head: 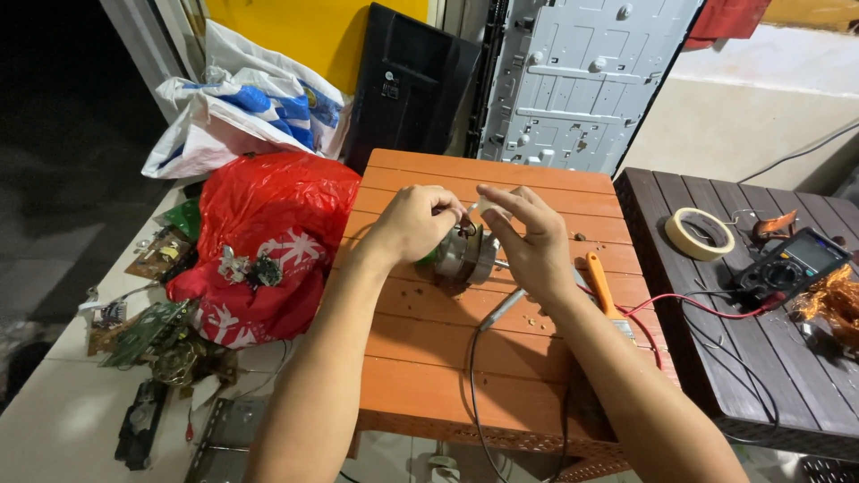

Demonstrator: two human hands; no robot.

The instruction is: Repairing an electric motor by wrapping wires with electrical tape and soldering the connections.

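Left of motor: red bag

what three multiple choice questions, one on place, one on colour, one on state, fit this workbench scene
1. Where does the roll of tape lie?
A. on the dark slatted table
B. on the red bag
C. on the floor

2. What colour is the table under the hands?
A. blue
B. orange
C. white

3. How is the small motor placed?
A. lying alone by the meter
B. inside the red bag
C. between both hands on the orange table

Answers: 1 A, the tape rests on the dark table near the meter. 2 B, its planks are orange. 3 C, the left hand and right hand close around it from either side.
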